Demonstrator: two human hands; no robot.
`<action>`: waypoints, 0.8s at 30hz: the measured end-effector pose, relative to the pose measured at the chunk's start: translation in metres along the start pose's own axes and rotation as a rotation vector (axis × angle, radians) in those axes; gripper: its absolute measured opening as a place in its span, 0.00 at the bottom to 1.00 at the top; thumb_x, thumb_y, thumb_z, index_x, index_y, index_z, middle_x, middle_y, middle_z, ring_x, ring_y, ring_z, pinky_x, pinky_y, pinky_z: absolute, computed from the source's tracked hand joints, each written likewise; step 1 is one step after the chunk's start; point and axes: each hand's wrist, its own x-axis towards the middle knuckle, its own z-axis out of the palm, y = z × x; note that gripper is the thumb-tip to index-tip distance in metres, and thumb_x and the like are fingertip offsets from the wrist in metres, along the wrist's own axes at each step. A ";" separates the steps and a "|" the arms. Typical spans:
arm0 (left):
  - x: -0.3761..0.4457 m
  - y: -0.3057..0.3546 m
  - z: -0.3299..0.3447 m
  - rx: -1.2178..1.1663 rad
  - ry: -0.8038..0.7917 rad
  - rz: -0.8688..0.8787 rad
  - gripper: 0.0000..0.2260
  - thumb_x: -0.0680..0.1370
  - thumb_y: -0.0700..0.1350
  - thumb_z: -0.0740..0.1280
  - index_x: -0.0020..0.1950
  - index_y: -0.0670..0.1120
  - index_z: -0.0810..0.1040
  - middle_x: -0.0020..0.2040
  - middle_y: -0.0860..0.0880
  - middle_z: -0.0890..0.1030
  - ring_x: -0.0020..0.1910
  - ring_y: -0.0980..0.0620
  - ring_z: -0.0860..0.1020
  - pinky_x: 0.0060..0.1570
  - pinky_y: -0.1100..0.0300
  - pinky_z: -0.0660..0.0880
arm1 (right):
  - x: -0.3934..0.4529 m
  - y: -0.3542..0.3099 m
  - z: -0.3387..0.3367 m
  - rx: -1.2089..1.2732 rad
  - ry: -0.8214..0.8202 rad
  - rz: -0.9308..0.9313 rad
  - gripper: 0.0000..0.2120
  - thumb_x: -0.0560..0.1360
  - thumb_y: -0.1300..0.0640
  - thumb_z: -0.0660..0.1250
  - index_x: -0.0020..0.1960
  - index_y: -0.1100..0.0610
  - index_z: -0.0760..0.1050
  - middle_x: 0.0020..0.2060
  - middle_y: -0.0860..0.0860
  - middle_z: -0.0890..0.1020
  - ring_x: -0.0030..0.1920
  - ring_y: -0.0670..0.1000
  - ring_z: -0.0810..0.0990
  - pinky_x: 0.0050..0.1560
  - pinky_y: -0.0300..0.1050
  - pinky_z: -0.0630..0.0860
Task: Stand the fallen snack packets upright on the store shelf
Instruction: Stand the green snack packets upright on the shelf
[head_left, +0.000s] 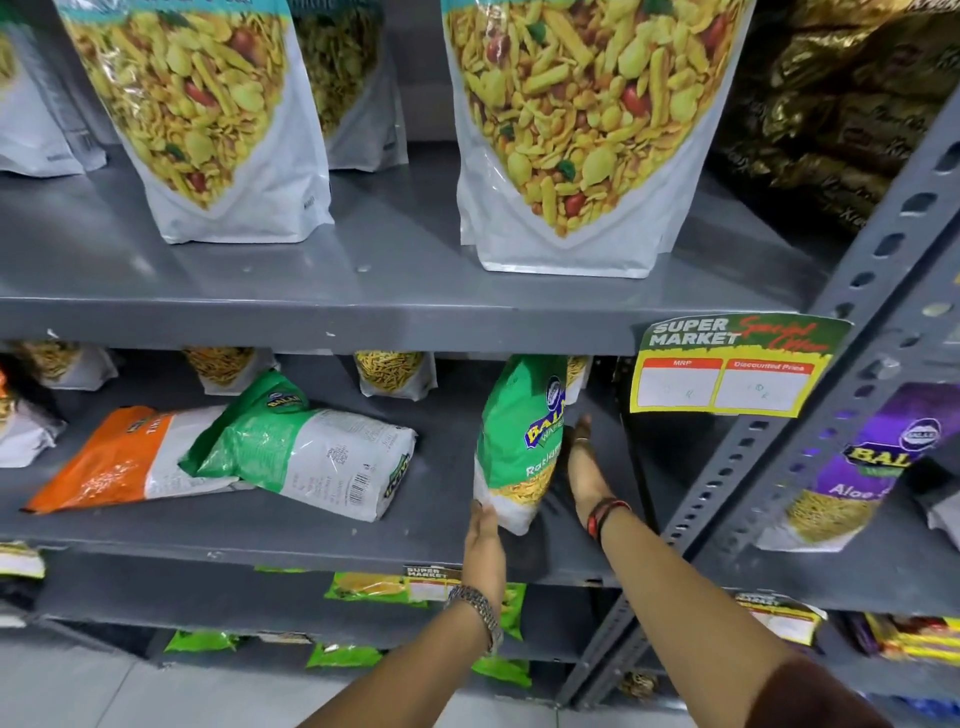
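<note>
Mid shelf (441, 525): green Balaji packet (519, 447) stands upright, tilted a bit, between both hands. Left hand (484, 530), w/ metal watch (475, 608) on the wrist, lies flat vs the packet's lower-left corner, fingers straight. Right hand (584, 462) is pressed along its right side, fingers stretched up, partly hidden behind the pack. To the left, well apart, a second green packet (311, 452) lies flat, overlapping an orange packet (119, 457), also on its side. Special-offer tag (727, 364) hangs from the shelf edge above.

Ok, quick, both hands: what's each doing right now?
Left hand: touches the lower corner of the green packet; grip cannot be told.
Right hand: open, fingers flat against that packet's right side.
</note>
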 end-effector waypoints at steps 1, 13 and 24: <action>0.003 0.005 0.001 -0.019 0.019 -0.001 0.23 0.81 0.51 0.52 0.74 0.44 0.60 0.76 0.46 0.62 0.74 0.47 0.61 0.75 0.49 0.56 | -0.001 0.003 -0.003 0.055 0.023 -0.027 0.32 0.78 0.39 0.40 0.62 0.57 0.74 0.62 0.54 0.77 0.58 0.55 0.79 0.52 0.36 0.75; 0.050 0.049 0.022 -0.011 -0.082 -0.132 0.27 0.79 0.58 0.51 0.72 0.43 0.63 0.74 0.44 0.65 0.72 0.47 0.66 0.73 0.53 0.61 | -0.032 0.040 -0.045 0.338 0.080 -0.133 0.29 0.79 0.41 0.41 0.74 0.55 0.58 0.74 0.51 0.63 0.74 0.52 0.63 0.72 0.48 0.60; 0.032 0.023 -0.045 -0.162 -0.020 -0.197 0.09 0.81 0.41 0.52 0.54 0.44 0.71 0.46 0.47 0.76 0.43 0.50 0.78 0.51 0.55 0.72 | -0.045 0.084 -0.006 0.029 0.232 0.004 0.13 0.76 0.70 0.52 0.53 0.60 0.72 0.48 0.57 0.75 0.43 0.52 0.74 0.37 0.41 0.71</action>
